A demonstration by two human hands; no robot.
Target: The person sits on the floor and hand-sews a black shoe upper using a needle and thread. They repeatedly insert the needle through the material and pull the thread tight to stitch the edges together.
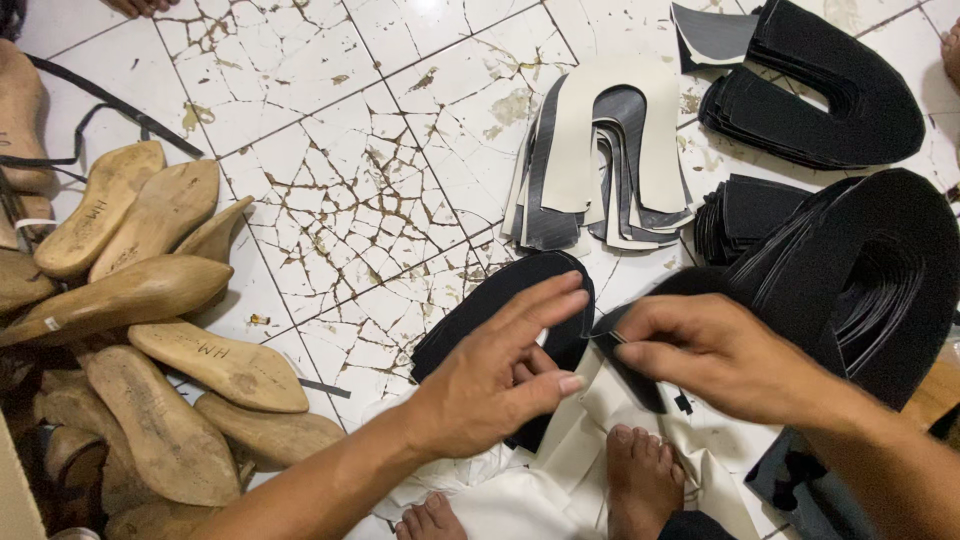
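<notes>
My left hand [500, 375] lies on a stack of black horseshoe-shaped shoe upper pieces [480, 310] on the cracked white tiled floor, fingers stretched toward the right and thumb curled under. My right hand [710, 355] pinches the end of one black piece [625, 365] between thumb and fingers. The two hands nearly touch. Below them are my bare feet [640, 480] resting on white sheet material [520, 500].
A heap of wooden shoe lasts [150, 300] fills the left side. A fan of white and grey cut uppers [605, 150] lies at top centre, black stacks [820, 90] at top right, and a large pile of black pieces [870, 270] at right.
</notes>
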